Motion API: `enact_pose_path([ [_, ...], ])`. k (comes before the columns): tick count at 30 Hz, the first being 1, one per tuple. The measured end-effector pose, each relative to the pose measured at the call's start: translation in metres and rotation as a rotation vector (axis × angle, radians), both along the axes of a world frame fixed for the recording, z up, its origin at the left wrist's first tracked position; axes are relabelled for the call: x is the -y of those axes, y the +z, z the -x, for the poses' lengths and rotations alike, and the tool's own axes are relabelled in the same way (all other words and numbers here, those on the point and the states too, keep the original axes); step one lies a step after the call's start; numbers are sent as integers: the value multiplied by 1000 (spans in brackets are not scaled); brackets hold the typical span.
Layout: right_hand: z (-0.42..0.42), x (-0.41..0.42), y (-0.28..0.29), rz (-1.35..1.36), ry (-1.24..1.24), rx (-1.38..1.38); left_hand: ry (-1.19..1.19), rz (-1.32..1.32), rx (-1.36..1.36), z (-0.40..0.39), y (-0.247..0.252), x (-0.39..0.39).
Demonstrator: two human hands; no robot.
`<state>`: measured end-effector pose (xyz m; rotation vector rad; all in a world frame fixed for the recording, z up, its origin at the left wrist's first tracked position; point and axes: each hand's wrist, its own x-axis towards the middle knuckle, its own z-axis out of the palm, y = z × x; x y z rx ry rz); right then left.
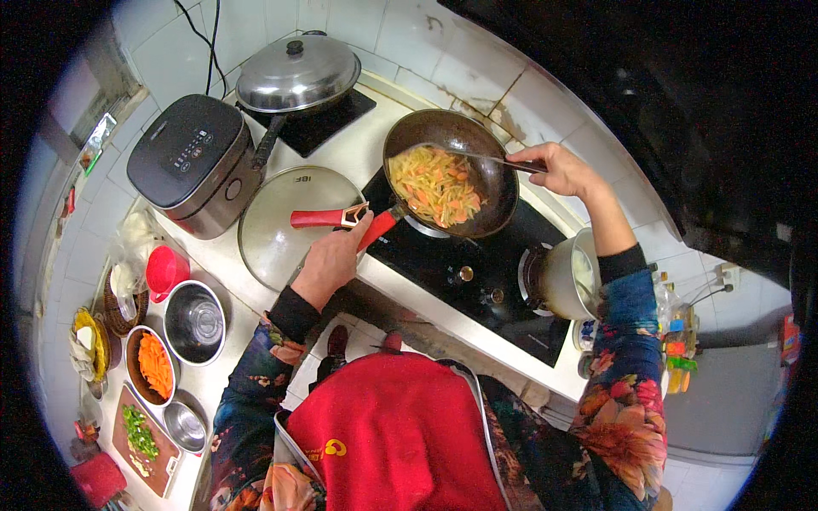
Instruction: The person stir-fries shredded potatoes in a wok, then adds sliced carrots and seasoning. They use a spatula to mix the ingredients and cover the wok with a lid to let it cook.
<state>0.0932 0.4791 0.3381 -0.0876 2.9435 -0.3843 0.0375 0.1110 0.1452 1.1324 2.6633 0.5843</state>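
My left hand [332, 265] grips the red handle [378, 230] of a dark wok [501, 185], which is tilted above the black gas hob [441, 255]. Cooked strips and orange slices of food [438, 185] lie gathered on the wok's left side. From the right, my right hand [559, 169] holds the dark handle of a metal spatula [492, 158], whose blade reaches into the food and is partly hidden. Just behind my left hand, a glass lid [275, 223] with a red handle [316, 218] rests on the white counter.
A light metal pot [562, 281] stands on the right burner. To the left are a rice cooker [192, 153] and a domed pan lid [297, 73]. Nearer are an empty metal bowl [195, 322], a bowl of cut carrots [155, 364] and a cutting board [163, 469] with chopped greens [139, 431].
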Motion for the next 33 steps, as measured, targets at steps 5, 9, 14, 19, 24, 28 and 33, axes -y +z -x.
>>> enact_pose_path([
  [5,-54,39,36,-502,99,-97,2,37,-49,1,2,1],
  [9,-103,49,59,-585,-35,-122,-6,14,-26,1,-1,1],
  [14,-144,48,74,-539,-167,-14,-25,-27,-40,4,-6,4],
  [19,-147,38,1,-414,-249,65,-46,-56,26,3,-3,-4],
  [24,-121,52,21,-338,-302,100,-58,-23,-89,5,-4,-1],
  [28,-124,84,57,-227,-133,174,-50,-73,-75,7,-12,4],
  [33,-99,106,-16,-270,-361,67,-69,-69,-85,6,-10,-1],
])
